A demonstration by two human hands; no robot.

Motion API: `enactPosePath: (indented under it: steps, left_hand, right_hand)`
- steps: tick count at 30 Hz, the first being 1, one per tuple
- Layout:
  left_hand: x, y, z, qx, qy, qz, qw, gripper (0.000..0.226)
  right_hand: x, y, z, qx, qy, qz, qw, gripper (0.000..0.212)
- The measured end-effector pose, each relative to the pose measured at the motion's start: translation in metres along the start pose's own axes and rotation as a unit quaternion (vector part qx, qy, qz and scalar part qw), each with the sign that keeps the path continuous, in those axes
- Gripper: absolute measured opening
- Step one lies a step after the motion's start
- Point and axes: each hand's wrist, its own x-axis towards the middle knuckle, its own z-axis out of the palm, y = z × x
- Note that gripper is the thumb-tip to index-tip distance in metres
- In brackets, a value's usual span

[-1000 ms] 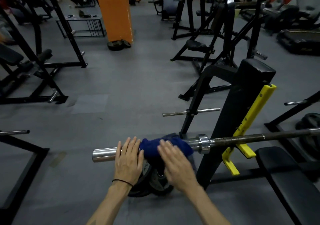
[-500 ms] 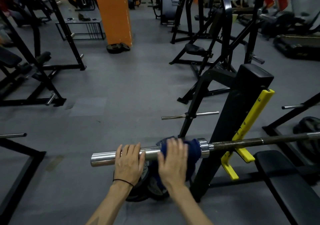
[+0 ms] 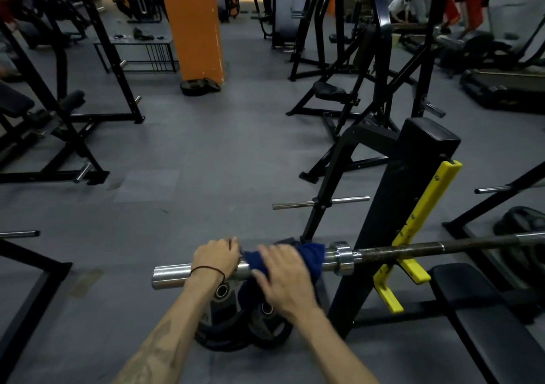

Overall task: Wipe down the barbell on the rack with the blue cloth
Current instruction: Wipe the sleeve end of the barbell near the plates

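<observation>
Barbell (image 3: 398, 249) lies across the yellow hook (image 3: 413, 265) of the black rack (image 3: 392, 206), chrome sleeve end pointing left. Left hand (image 3: 216, 255) curls over the bare sleeve, gripping it. Just to its right, right hand (image 3: 284, 277) presses the blue cloth (image 3: 311, 258) onto the sleeve, fingers fairly straight; cloth wraps the sleeve up against the collar (image 3: 343, 258).

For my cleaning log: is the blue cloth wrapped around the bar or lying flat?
Wrapped: the blue cloth drapes over the barbell sleeve under the right hand.
</observation>
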Motion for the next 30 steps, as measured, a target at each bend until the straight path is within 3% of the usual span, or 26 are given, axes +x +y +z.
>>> enactPosePath:
  steps: [3, 5, 6, 8, 9, 11, 14, 17, 19, 21, 23, 25, 27, 28, 30]
  left_hand:
    - [-0.022, -0.019, 0.017, -0.029, 0.15, 0.08, 0.985, 0.044]
    - [-0.03, -0.032, 0.03, -0.051, 0.214, 0.092, 0.971, 0.04]
    - [-0.031, -0.037, 0.037, -0.062, 0.234, 0.092, 0.966, 0.04]
    - [-0.033, -0.041, 0.044, -0.074, 0.258, 0.085, 0.959, 0.042]
    - [-0.035, -0.041, 0.045, -0.075, 0.262, 0.082, 0.959, 0.046]
    - [-0.039, -0.041, 0.044, -0.064, 0.249, 0.083, 0.963, 0.056]
    - [-0.047, -0.047, 0.043, -0.027, 0.228, 0.071, 0.971, 0.057]
    - [-0.052, -0.049, 0.041, -0.013, 0.201, 0.052, 0.978, 0.064]
    - [-0.05, -0.047, 0.039, -0.011, 0.188, 0.047, 0.981, 0.07]
    - [-0.05, -0.045, 0.038, -0.008, 0.18, 0.051, 0.982, 0.072]
    - [-0.051, -0.045, 0.037, -0.011, 0.178, 0.054, 0.982, 0.073]
    - [-0.052, -0.046, 0.038, -0.009, 0.181, 0.057, 0.982, 0.072]
    - [-0.053, -0.045, 0.039, -0.008, 0.186, 0.055, 0.981, 0.071]
    - [-0.052, -0.043, 0.039, -0.008, 0.187, 0.052, 0.981, 0.07]
    - [-0.052, -0.042, 0.039, -0.005, 0.192, 0.055, 0.98, 0.071]
  right_hand:
    - [-0.009, 0.036, -0.014, -0.002, 0.062, 0.159, 0.985, 0.049]
    - [-0.006, 0.01, -0.005, 0.013, 0.068, 0.211, 0.975, 0.052]
    - [-0.002, -0.013, 0.0, 0.021, 0.06, 0.198, 0.978, 0.053]
    - [-0.001, -0.045, 0.013, 0.019, 0.019, 0.078, 0.997, 0.055]
    - [-0.001, -0.042, 0.013, 0.01, -0.004, 0.018, 1.0, 0.057]
    - [-0.003, -0.004, 0.003, -0.012, 0.002, -0.008, 1.0, 0.056]
    - [-0.016, 0.042, -0.009, -0.002, 0.064, 0.135, 0.989, 0.056]
    - [-0.005, -0.01, 0.006, 0.042, 0.092, 0.237, 0.966, 0.056]
    - [-0.002, -0.051, 0.017, 0.044, 0.046, 0.128, 0.99, 0.06]
    - [-0.006, -0.039, 0.014, 0.015, -0.004, 0.006, 1.0, 0.061]
    - [-0.009, 0.0, 0.004, -0.017, 0.019, 0.019, 1.0, 0.062]
    - [-0.016, 0.024, -0.005, -0.003, 0.051, 0.134, 0.99, 0.064]
    - [-0.011, 0.001, 0.002, 0.028, 0.07, 0.233, 0.969, 0.064]
    - [-0.006, -0.021, 0.006, 0.035, 0.069, 0.235, 0.969, 0.065]
    - [-0.006, -0.049, 0.017, 0.03, 0.01, 0.116, 0.993, 0.067]
